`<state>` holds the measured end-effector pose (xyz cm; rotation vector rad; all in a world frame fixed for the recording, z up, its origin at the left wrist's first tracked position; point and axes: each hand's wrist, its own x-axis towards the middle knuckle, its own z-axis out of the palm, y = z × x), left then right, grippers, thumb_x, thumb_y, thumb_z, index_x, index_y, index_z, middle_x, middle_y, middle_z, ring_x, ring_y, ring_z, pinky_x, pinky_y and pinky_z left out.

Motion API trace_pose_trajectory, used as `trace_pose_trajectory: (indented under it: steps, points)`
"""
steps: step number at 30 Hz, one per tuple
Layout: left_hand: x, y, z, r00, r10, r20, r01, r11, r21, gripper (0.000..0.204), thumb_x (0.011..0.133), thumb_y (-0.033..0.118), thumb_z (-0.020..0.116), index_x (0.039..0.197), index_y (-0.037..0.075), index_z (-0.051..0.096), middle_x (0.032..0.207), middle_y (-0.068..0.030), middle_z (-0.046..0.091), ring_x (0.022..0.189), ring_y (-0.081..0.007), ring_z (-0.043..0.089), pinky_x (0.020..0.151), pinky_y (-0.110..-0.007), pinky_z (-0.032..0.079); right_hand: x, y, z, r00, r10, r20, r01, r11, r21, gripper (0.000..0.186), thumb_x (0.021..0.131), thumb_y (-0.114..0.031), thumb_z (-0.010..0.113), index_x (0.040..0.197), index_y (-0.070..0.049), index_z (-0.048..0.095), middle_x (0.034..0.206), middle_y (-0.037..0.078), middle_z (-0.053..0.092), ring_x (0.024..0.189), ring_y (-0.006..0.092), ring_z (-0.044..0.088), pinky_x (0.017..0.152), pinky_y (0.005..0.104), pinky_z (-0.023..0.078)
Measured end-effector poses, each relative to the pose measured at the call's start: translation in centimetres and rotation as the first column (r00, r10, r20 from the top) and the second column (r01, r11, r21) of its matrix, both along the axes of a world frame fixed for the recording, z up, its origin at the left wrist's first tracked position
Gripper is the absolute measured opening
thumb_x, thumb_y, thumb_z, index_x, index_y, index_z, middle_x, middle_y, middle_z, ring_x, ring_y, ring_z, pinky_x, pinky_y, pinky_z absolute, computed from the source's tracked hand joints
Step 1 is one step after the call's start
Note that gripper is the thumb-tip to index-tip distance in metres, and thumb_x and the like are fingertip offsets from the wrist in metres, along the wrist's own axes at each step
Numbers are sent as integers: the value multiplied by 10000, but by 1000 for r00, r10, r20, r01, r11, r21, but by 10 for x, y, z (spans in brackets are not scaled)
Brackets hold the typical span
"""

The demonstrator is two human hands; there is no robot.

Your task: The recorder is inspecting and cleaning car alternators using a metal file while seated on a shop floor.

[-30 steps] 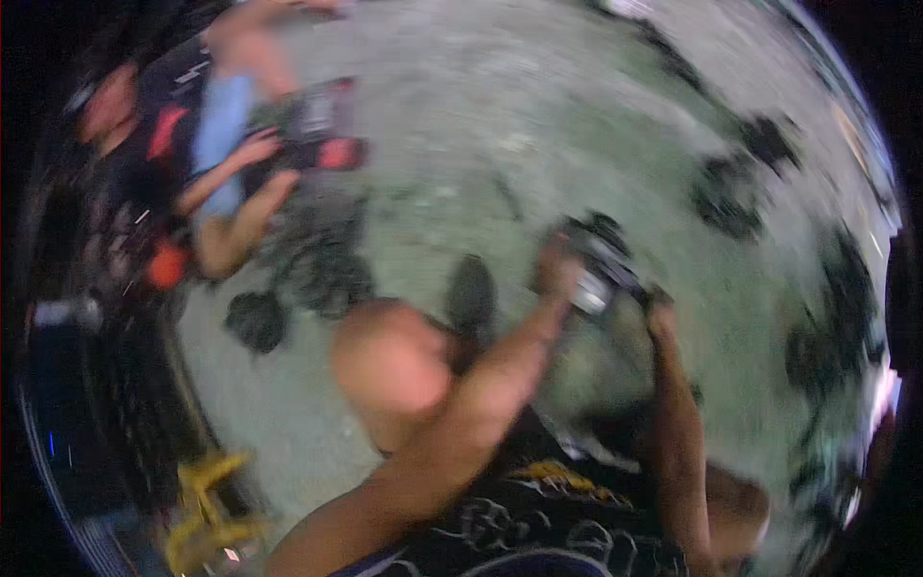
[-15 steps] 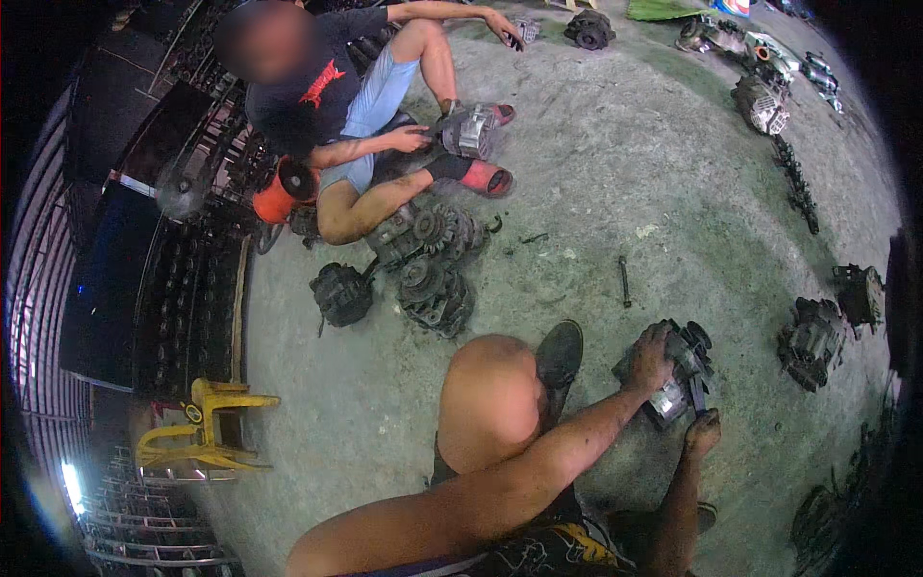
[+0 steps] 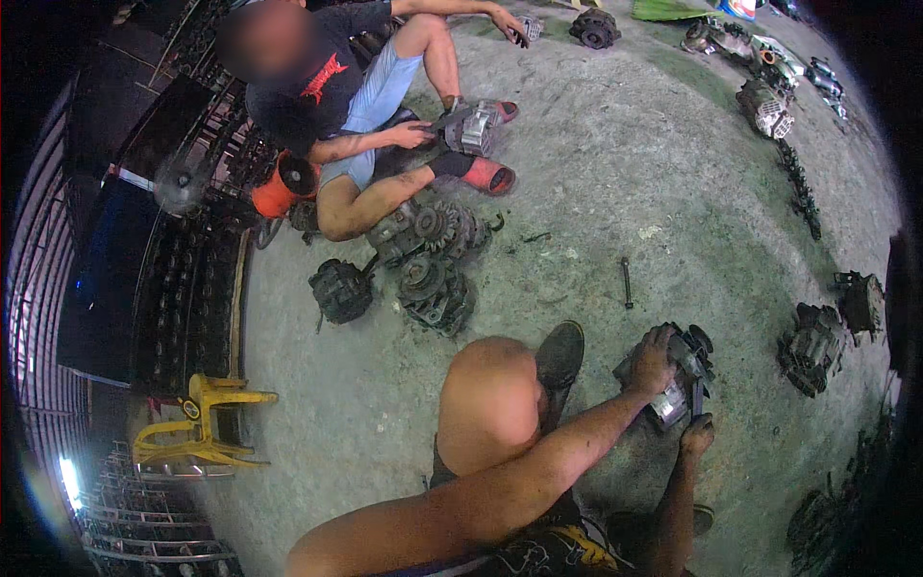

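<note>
A dark, dirty alternator [image 3: 669, 404] with a bright metal side rests on the concrete floor in front of me at the right. My left hand [image 3: 654, 361] is closed over its top, fingers wrapped round the body. From below, my right hand [image 3: 698, 436] grips a flat, narrow metal tool [image 3: 697, 398]; its upper end meets the near right side of the alternator. Whether that tool is a screwdriver, a scraper or a chisel I cannot tell. The tool's tip is hidden against the dark parts.
Across from me sits a person [image 3: 332, 87] with a hand by another alternator [image 3: 473, 130]. Several greasy alternators [image 3: 433, 293] lie between us, others [image 3: 812, 346] at the right. A long bolt [image 3: 627, 282] lies on the floor. A yellow plastic chair [image 3: 207, 423] stands at the left.
My right hand and the tool have shifted slightly to the left. My left hand stays on the alternator, which rests in place. The whole view has tilted a little.
</note>
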<state>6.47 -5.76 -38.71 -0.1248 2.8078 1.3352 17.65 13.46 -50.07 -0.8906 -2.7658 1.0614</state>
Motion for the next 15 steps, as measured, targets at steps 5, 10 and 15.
trace_pose_trajectory:
  steps: [5, 10, 15]
  points:
    - [2, -2, -4, 1000, 10, -2, -10, 1000, -6, 701, 665, 60, 687, 1317, 67, 432, 1268, -210, 475, 1164, -405, 475, 993, -467, 408, -1, -4, 5, 998, -36, 51, 38, 999, -34, 654, 980, -468, 301, 915, 106, 607, 927, 344, 606, 855, 533, 548, 776, 558, 419]
    - [11, -3, 1, 998, -9, 69, 11, 1000, -24, 715, 676, 73, 676, 1343, 79, 421, 1309, -218, 456, 1191, -405, 465, 1003, -465, 401, 12, -2, 3, 991, -3, 137, 5, 1000, -14, 593, 975, -417, 336, 974, 106, 614, 939, 331, 622, 863, 522, 572, 782, 546, 445]
    - [9, 11, 8, 964, -90, 250, 80, 996, 50, 716, 739, 90, 662, 1393, 58, 374, 1398, -211, 400, 1315, -382, 369, 1080, -449, 338, 40, 45, -78, 983, 157, 94, -177, 946, 271, 512, 939, -383, 412, 1129, 56, 594, 1018, 289, 645, 942, 441, 617, 819, 479, 482]
